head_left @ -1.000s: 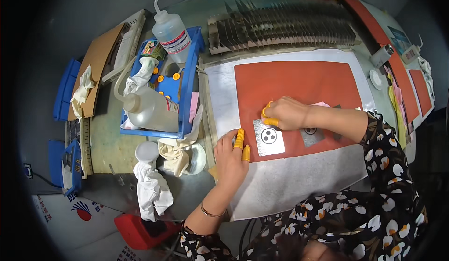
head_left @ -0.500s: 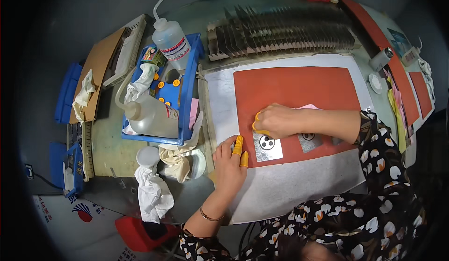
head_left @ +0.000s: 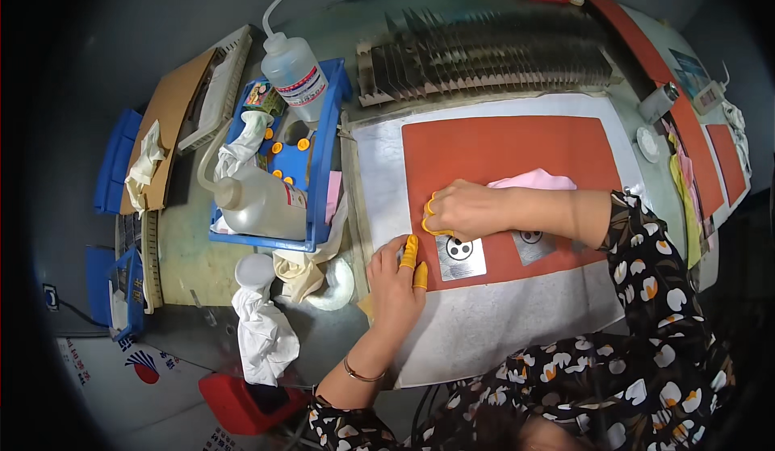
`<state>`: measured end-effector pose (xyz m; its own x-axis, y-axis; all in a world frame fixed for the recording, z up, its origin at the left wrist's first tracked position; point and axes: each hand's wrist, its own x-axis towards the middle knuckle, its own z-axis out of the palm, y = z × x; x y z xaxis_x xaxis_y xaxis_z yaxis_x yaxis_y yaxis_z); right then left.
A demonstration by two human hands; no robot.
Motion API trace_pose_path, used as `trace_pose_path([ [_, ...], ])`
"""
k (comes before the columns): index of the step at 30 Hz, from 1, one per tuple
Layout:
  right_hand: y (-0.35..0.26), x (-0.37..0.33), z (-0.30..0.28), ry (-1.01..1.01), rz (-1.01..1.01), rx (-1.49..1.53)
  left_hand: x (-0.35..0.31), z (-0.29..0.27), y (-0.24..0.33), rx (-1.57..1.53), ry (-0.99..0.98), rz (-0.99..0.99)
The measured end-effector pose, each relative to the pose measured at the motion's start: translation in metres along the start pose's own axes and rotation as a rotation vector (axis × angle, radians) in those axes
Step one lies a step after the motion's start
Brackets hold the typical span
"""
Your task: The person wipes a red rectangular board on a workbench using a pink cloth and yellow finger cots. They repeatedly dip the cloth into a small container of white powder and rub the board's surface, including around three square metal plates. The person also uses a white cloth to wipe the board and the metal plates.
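Silver metal plate (head_left: 462, 268) partly beneath the curled right grip (head_left: 462, 209), its hold unclear.

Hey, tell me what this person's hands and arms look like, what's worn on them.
The left hand and right hand both wear yellow finger covers; a thin metallic bracelet circles the left wrist. The sleeves are black, printed with white petals and small orange touches.

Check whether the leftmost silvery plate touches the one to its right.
Apart: the head view shows a strip of red mat between the leftmost plate and the next plate.
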<state>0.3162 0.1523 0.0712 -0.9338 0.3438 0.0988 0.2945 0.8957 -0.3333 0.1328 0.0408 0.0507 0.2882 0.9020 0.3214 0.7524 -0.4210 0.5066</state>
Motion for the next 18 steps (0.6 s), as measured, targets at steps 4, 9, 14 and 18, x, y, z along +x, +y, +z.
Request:
trace_pose_path([
  [4, -0.002, -0.026, -0.019, 0.164, 0.266, 0.082, -0.002, 0.003, 0.000, -0.043, 0.043, -0.004],
  [9, -0.036, -0.058, -0.046, 0.468, 0.602, 1.675, -0.004, -0.016, 0.019, -0.319, 0.073, -0.114],
  [14, -0.074, -0.090, -0.039, 0.620, 0.643, 1.937, 0.028, -0.022, 0.098, -0.405, 0.022, 0.033],
  [18, -0.113, -0.108, -0.055, 0.718, 0.735, 1.827, 0.036, -0.001, 0.128, -0.327, 0.042, 0.104],
])
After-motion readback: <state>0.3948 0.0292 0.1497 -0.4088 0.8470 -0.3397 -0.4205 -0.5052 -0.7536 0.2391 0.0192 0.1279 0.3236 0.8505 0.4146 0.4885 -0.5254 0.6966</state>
